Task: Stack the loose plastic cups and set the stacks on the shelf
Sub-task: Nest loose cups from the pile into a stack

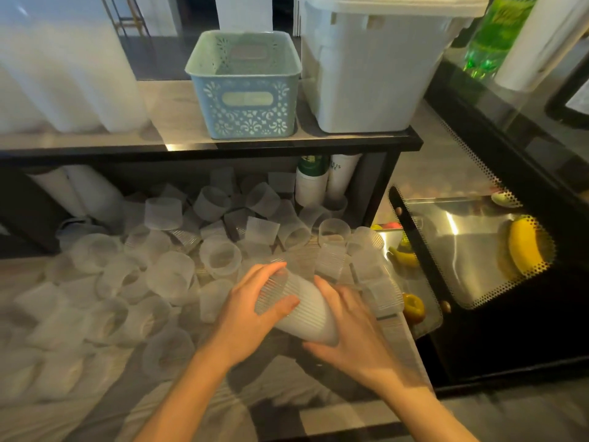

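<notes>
**At the near edge of the table: a ribbed stack held over a crowded heap**

Nearest the camera, left hand [255, 311] curled over the upper end of a short stack of ribbed, translucent white plastic cups [299, 309], thumb laid across the ribs, fingers wrapped over the far side. Right hand [347, 327] cupping the lower, closed end of the same stack, fingers bent round it. Stack tilted, lifted just above the grey table [204, 406], not yet on any shelf.

Probable slips from here: ribbed walls binding when another cup goes in askew, leaving a crooked, loose stack; a squeeze too hard buckling the thin plastic.

Just beyond the hands, loose frosted plastic cups [220, 256] lying tumbled, many on their sides and touching one another. A careless reach likely to nudge some toward the right edge, beside the glass display case [462, 250] with a yellow banana [522, 244] inside.

Farther back, black-framed shelf [287, 142] carrying a pale blue perforated plastic basket [245, 90] and a white lidded plastic bin [369, 74]. Free space between them narrow; a tall stack set there off-balance could topple back into the heap.
</notes>
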A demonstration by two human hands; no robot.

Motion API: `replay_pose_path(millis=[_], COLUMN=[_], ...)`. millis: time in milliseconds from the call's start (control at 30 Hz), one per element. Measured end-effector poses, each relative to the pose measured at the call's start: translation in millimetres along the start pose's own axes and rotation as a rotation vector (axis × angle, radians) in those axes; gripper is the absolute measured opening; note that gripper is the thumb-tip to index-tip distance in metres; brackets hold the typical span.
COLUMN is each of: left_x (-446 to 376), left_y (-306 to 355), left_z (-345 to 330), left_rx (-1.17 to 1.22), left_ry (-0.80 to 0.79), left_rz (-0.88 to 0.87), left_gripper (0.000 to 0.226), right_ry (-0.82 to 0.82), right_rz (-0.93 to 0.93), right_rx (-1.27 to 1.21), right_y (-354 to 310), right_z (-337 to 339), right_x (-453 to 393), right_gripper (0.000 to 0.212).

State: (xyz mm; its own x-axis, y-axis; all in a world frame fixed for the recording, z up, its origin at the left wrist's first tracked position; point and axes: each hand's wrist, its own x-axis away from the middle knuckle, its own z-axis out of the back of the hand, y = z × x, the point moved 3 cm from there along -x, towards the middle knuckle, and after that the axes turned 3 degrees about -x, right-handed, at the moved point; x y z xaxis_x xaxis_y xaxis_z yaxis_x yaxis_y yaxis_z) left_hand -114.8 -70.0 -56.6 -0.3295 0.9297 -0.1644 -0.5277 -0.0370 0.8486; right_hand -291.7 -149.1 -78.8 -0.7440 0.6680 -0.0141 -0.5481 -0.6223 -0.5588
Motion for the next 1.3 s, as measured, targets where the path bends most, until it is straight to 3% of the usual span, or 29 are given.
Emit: replay_pose_path(millis=[267,333,533,667,833,1033,1167,1300], left_x=[14.5,14.6,23.7,28.9,25.3,20.8,4.5,-2.1], left_y=[-3.8,-7.0,-36.2,-54.6,-46.1,-59.2,-63.5,-66.4], left_z=[-25.2,-22.1,-9.7,-34.1,-66.3,-106.3,-114.3,-116.7], left_rx=[0.082,0.128,0.147,0.037,-0.247,-0.208,-0.209,-0.188], left_ry=[-0.069,-0.04,0.257,0.199,0.163,0.046,0.175,0.224], left_rz=[0.096,0.102,0.285,0.383,0.296,0.434,0.483,0.479], left_gripper=[0.083,0.081,0.058,0.062,0.06,0.081,0.084,0.067], right_ry=[0.021,0.013,0.12,0.179,0.159,0.141,0.133,0.122], right_rz=[-0.012,-0.051,-0.187,-0.273,-0.314,-0.335,-0.329,-0.337], right_rx=[-0.068,-0.108,-0.232,-0.235,-0.261,-0.276,-0.298,-0.316], right_y=[-2.6,4.1,31.6,50.1,62.3,70.8,71.4,73.8], right_z=[-11.0,-14.0,-9.0,-6.3,-7.0,-11.4,-15.4,-18.1], right_x=[2.2,4.1,16.8,28.5,39.1,43.1,42.8,40.4], right_gripper=[0.098,0.101,0.101,0.101,0.102,0.105,0.104,0.107])
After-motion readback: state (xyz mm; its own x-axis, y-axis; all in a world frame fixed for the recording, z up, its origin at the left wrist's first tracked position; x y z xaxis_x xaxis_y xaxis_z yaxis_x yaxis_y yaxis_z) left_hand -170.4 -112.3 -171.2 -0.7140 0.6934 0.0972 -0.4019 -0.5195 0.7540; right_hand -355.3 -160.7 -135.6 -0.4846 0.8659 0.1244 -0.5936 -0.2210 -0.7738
